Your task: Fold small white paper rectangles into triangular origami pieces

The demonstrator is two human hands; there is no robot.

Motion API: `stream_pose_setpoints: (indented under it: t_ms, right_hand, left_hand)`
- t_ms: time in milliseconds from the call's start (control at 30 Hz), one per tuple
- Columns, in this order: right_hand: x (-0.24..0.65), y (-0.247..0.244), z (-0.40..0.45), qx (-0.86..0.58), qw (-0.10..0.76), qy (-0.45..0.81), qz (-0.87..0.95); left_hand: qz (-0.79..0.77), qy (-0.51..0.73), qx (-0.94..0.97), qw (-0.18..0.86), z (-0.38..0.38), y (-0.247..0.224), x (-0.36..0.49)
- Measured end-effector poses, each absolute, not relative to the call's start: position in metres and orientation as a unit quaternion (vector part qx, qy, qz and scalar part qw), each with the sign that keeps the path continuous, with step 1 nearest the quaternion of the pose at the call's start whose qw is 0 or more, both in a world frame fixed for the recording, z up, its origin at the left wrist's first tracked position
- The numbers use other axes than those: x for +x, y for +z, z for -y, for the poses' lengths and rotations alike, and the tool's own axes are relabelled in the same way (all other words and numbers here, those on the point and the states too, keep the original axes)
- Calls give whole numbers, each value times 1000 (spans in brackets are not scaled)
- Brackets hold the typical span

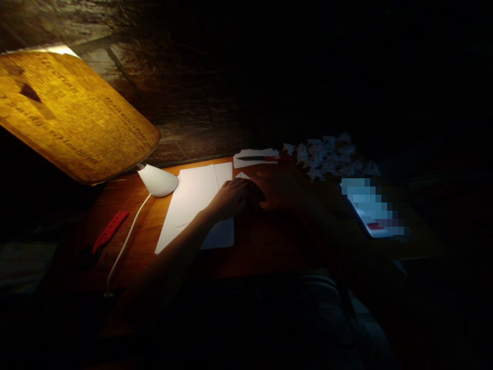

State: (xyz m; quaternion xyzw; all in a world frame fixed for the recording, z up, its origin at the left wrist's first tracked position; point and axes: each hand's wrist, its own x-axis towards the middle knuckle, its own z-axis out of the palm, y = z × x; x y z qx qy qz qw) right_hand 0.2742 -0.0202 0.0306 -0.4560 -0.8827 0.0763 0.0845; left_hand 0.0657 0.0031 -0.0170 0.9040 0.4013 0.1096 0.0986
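My left hand point(232, 196) and my right hand point(274, 191) are close together over the wooden table point(254, 252), with their fingers curled on a small piece of white paper point(242, 175). Most of that piece is hidden by the fingers. White paper sheets point(196, 190) lie beneath and beside my left forearm. Beyond my hands, a knife with a dark blade and red handle point(252, 159) rests on a small stack of white paper point(244, 153). Many folded white paper pieces point(323, 156) form a pile at the back right.
A lamp with a printed yellow shade point(77, 110) and white base point(158, 181) stands at the left, its white cable point(129, 234) running forward. Near it lies a red-handled tool point(111, 230). A lit phone point(370, 208) is at the right. A brick wall rises behind.
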Motion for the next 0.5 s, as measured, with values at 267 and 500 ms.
stream_pose_setpoints:
  t_ms: [267, 500]
  right_hand:
    - [273, 29, 25, -453, 58, 82, 886]
    - [285, 26, 8, -485, 119, 122, 858]
  left_hand:
    - [-408, 109, 902, 93, -3, -18, 66]
    - [-364, 125, 918, 102, -4, -17, 62]
